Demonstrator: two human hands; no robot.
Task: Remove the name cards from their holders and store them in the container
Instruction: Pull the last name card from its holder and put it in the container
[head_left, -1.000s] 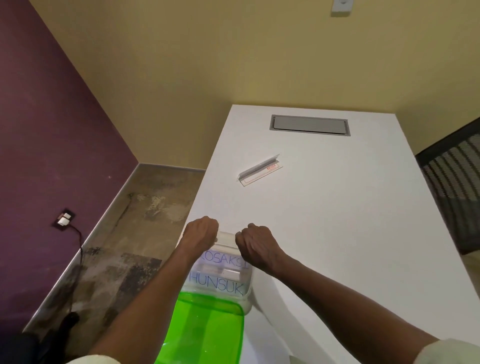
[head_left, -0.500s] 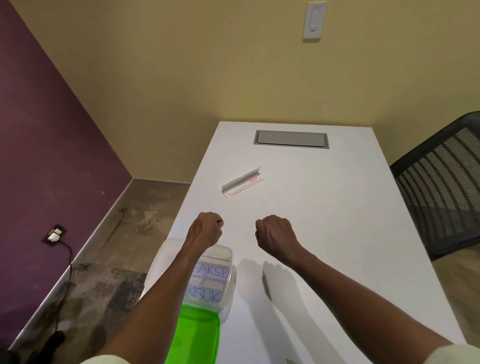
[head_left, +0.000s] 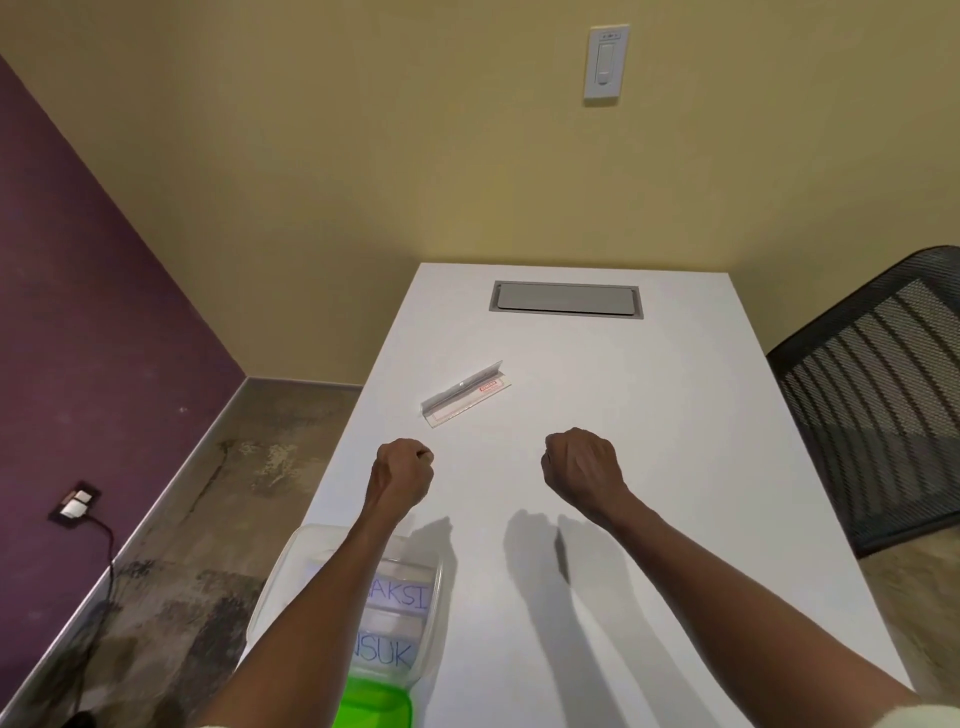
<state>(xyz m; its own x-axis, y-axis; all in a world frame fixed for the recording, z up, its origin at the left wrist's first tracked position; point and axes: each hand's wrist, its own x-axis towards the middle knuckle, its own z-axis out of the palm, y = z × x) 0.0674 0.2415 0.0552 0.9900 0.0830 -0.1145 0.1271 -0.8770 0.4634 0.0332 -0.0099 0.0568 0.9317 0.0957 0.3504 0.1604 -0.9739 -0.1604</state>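
A clear plastic container (head_left: 434, 597) sits at the table's near left edge, under my left forearm. Inside it lie white name cards (head_left: 402, 597) with blue letters. A green lid (head_left: 376, 704) lies just in front of it. A clear acrylic card holder (head_left: 465, 393) lies on the white table (head_left: 675, 467) further away, with a small red label at one end. My left hand (head_left: 402, 470) hovers above the table with its fingers curled and nothing in it. My right hand (head_left: 582, 467) is likewise curled into a fist, apart from the holder.
A grey cable hatch (head_left: 565, 299) is set into the table's far end. A black mesh chair (head_left: 878, 395) stands at the right. A light switch (head_left: 605, 61) is on the yellow wall. The floor drops away left of the table, with a wall socket (head_left: 75, 505).
Both hands have let go of the container and lifted forward over the table, moving apart. The view has tilted up, so the container now sits lower in the frame.
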